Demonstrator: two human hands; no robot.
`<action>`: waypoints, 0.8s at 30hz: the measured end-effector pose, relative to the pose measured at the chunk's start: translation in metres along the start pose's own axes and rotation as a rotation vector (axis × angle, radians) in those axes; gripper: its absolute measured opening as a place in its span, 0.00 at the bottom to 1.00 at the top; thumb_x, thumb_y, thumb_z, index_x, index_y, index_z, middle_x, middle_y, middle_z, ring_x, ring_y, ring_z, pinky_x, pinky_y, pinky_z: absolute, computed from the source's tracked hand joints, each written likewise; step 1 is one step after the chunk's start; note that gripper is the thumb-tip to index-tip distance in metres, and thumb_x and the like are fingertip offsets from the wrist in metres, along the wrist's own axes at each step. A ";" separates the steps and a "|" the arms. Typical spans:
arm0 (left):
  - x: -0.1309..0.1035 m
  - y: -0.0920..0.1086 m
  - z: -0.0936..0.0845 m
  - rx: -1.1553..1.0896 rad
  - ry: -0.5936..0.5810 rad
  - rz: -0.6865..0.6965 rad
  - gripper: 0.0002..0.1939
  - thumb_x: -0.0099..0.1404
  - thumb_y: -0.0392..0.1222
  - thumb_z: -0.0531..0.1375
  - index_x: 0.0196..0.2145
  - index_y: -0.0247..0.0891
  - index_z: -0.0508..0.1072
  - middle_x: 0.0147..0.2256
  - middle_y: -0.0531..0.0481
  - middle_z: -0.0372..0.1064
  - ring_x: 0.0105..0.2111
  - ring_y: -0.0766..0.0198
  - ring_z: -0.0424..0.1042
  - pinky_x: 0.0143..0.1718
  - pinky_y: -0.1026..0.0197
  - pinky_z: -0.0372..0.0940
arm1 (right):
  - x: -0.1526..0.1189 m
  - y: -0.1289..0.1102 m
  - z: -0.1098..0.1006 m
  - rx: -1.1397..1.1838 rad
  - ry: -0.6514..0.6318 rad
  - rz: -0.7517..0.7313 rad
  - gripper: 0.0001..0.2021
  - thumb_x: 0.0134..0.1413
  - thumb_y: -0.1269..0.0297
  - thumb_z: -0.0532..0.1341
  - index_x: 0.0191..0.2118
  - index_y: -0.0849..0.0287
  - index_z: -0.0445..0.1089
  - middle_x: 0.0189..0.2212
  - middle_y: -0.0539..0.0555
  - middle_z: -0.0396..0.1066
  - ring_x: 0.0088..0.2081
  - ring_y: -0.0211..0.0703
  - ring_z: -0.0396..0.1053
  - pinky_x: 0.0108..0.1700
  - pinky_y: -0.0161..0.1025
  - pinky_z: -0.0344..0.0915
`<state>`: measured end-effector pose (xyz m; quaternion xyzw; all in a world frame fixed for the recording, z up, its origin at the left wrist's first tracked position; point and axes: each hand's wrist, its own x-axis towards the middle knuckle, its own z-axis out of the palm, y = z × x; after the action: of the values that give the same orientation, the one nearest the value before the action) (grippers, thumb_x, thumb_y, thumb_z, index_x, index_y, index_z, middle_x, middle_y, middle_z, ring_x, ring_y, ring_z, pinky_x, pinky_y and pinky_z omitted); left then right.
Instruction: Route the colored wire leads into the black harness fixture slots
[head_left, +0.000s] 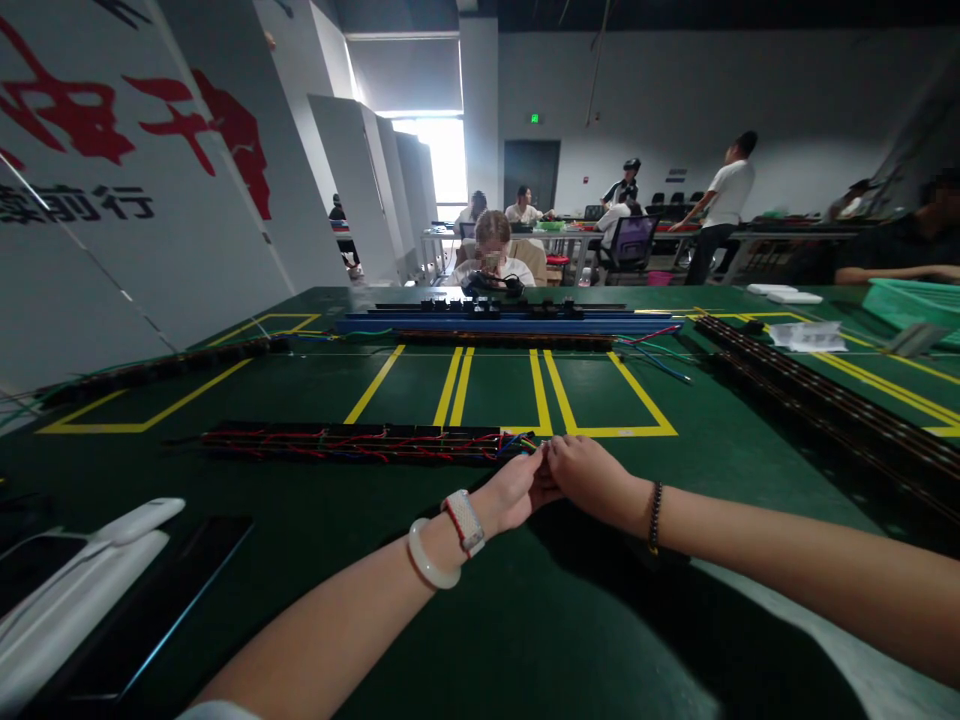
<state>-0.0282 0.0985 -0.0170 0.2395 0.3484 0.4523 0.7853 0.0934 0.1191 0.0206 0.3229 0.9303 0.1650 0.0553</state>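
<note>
Green and broad, the tabletop (pixel 420 560) before you is marked with yellow tape (pixel 637 392) in box-like outlines, and beyond it a room with white walls, a bright window (pixel 439 165) and people at farther tables opens out. Across the table from you, a person in a white top (pixel 493 250) sits with head bent, behind a blue rail (pixel 510 325) that carries dark parts.

Your left hand (pixel 514 492) and right hand (pixel 589 475) meet at the right end of a long black strip bundle (pixel 352 443), which lies crosswise on the near side of the yellow outlines. Red wires run along the bundle, and coloured wires (pixel 521 440) fan out from its right end to your fingertips. Both hands are closed narrowly, fingers pinched together and touching; they seem to have the wire ends between them, though the fingers hide exactly what each one grips.

You wear a watch (pixel 465 522) and a pale bangle (pixel 433 555) on your left wrist, and a dark beaded bracelet (pixel 655 517) on your right.

To your left, near the table's edge, lie a dark flat device (pixel 180 610) and white objects (pixel 97 590). Off to your right, long dark strips (pixel 832 400) run at a slant, with a green basket (pixel 911 305) beyond them.
</note>
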 end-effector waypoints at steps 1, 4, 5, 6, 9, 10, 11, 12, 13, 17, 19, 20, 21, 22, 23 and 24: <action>0.000 0.000 0.000 0.001 0.009 -0.001 0.14 0.69 0.42 0.49 0.31 0.34 0.68 0.29 0.47 0.71 0.31 0.66 0.71 0.42 0.58 0.64 | -0.001 -0.004 -0.001 -0.029 0.001 0.014 0.15 0.55 0.76 0.50 0.43 0.71 0.71 0.37 0.68 0.70 0.35 0.51 0.68 0.35 0.43 0.63; 0.001 0.000 0.000 -0.026 0.007 -0.006 0.12 0.67 0.41 0.51 0.30 0.34 0.68 0.30 0.47 0.71 0.32 0.66 0.71 0.41 0.60 0.65 | -0.004 -0.011 -0.001 -0.101 0.006 0.047 0.16 0.55 0.75 0.50 0.44 0.72 0.70 0.38 0.69 0.69 0.36 0.52 0.66 0.35 0.44 0.62; 0.001 0.000 0.000 -0.043 0.000 -0.008 0.11 0.67 0.41 0.52 0.30 0.34 0.68 0.30 0.47 0.71 0.32 0.66 0.71 0.40 0.61 0.65 | -0.006 -0.012 0.000 -0.115 0.018 0.048 0.16 0.55 0.75 0.50 0.45 0.72 0.70 0.40 0.70 0.69 0.37 0.53 0.66 0.36 0.45 0.62; 0.002 -0.001 -0.001 -0.061 -0.009 -0.011 0.10 0.66 0.40 0.52 0.30 0.33 0.68 0.30 0.47 0.71 0.32 0.66 0.71 0.39 0.61 0.65 | -0.008 -0.013 0.002 -0.126 0.038 0.047 0.16 0.54 0.75 0.50 0.45 0.72 0.70 0.41 0.70 0.68 0.38 0.53 0.66 0.37 0.45 0.62; 0.005 -0.002 -0.001 -0.093 -0.023 -0.021 0.09 0.66 0.37 0.52 0.31 0.33 0.69 0.30 0.47 0.71 0.30 0.67 0.71 0.37 0.63 0.65 | -0.015 -0.012 0.006 -0.143 0.116 0.033 0.15 0.53 0.75 0.52 0.45 0.72 0.70 0.43 0.69 0.68 0.41 0.53 0.65 0.43 0.46 0.62; 0.007 -0.002 -0.001 -0.095 -0.026 -0.023 0.09 0.66 0.36 0.51 0.31 0.33 0.69 0.29 0.47 0.71 0.29 0.68 0.71 0.36 0.64 0.65 | -0.018 -0.012 0.006 -0.142 0.139 0.024 0.16 0.53 0.74 0.53 0.46 0.72 0.69 0.43 0.68 0.68 0.42 0.52 0.65 0.44 0.46 0.61; 0.007 -0.002 -0.001 -0.097 -0.028 -0.023 0.10 0.66 0.35 0.50 0.31 0.33 0.69 0.28 0.48 0.71 0.28 0.69 0.70 0.35 0.64 0.65 | -0.021 -0.011 0.004 -0.136 0.155 0.011 0.16 0.53 0.74 0.53 0.47 0.72 0.69 0.43 0.67 0.68 0.42 0.52 0.65 0.46 0.46 0.61; 0.008 -0.003 -0.001 -0.100 -0.030 -0.022 0.10 0.66 0.35 0.50 0.31 0.33 0.69 0.28 0.48 0.70 0.27 0.69 0.70 0.34 0.65 0.65 | -0.023 -0.010 0.001 -0.121 0.165 -0.001 0.16 0.54 0.73 0.54 0.47 0.71 0.69 0.43 0.66 0.68 0.43 0.51 0.65 0.46 0.46 0.61; 0.009 -0.003 -0.001 -0.103 -0.032 -0.021 0.10 0.66 0.34 0.49 0.30 0.33 0.68 0.27 0.49 0.70 0.25 0.70 0.69 0.33 0.66 0.64 | -0.026 -0.008 -0.004 -0.094 0.168 -0.006 0.16 0.55 0.72 0.54 0.48 0.69 0.68 0.42 0.64 0.68 0.42 0.51 0.65 0.46 0.46 0.61; 0.007 -0.003 -0.003 -0.113 -0.057 -0.020 0.11 0.67 0.37 0.50 0.30 0.33 0.68 0.26 0.49 0.69 0.23 0.70 0.67 0.32 0.65 0.64 | -0.035 0.007 -0.028 0.100 0.131 0.077 0.14 0.59 0.61 0.54 0.45 0.61 0.69 0.38 0.59 0.70 0.38 0.48 0.68 0.41 0.43 0.63; 0.005 -0.003 -0.002 -0.111 -0.078 -0.009 0.11 0.67 0.39 0.50 0.31 0.32 0.68 0.27 0.48 0.70 0.26 0.67 0.70 0.36 0.61 0.65 | -0.041 0.016 -0.035 0.188 0.074 0.151 0.14 0.59 0.57 0.53 0.42 0.59 0.69 0.37 0.59 0.70 0.37 0.48 0.69 0.40 0.42 0.63; 0.003 -0.002 -0.001 -0.106 -0.086 0.000 0.11 0.67 0.39 0.50 0.31 0.32 0.69 0.27 0.47 0.70 0.28 0.66 0.71 0.38 0.60 0.65 | -0.044 0.020 -0.036 0.223 0.033 0.182 0.14 0.59 0.56 0.53 0.42 0.59 0.69 0.35 0.58 0.71 0.37 0.48 0.70 0.38 0.42 0.63; 0.002 -0.002 0.001 -0.098 -0.093 0.012 0.11 0.67 0.39 0.50 0.32 0.32 0.69 0.28 0.46 0.71 0.29 0.65 0.71 0.39 0.59 0.65 | -0.047 0.024 -0.036 0.257 -0.015 0.205 0.15 0.59 0.54 0.53 0.42 0.60 0.69 0.34 0.58 0.72 0.36 0.49 0.70 0.36 0.41 0.63; 0.000 -0.002 0.002 -0.086 -0.094 0.023 0.12 0.68 0.39 0.49 0.33 0.32 0.68 0.29 0.45 0.71 0.30 0.65 0.71 0.40 0.59 0.65 | -0.050 0.026 -0.034 0.292 -0.066 0.216 0.16 0.58 0.53 0.53 0.43 0.60 0.68 0.33 0.58 0.72 0.35 0.49 0.71 0.34 0.41 0.62; -0.001 -0.001 0.004 -0.074 -0.089 0.031 0.12 0.68 0.39 0.49 0.33 0.32 0.68 0.29 0.44 0.71 0.31 0.64 0.72 0.41 0.58 0.65 | -0.053 0.028 -0.032 0.329 -0.113 0.218 0.17 0.57 0.52 0.54 0.44 0.60 0.67 0.32 0.58 0.73 0.34 0.49 0.71 0.32 0.40 0.62; -0.003 -0.001 0.006 -0.065 -0.081 0.036 0.12 0.68 0.39 0.48 0.33 0.32 0.68 0.30 0.43 0.71 0.31 0.64 0.72 0.42 0.58 0.64 | -0.055 0.029 -0.029 0.363 -0.154 0.215 0.18 0.56 0.52 0.55 0.45 0.60 0.66 0.32 0.58 0.73 0.33 0.49 0.71 0.31 0.39 0.61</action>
<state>-0.0238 0.0954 -0.0128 0.2383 0.2973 0.4672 0.7979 0.1474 0.0980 0.0577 0.4364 0.8980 -0.0252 0.0491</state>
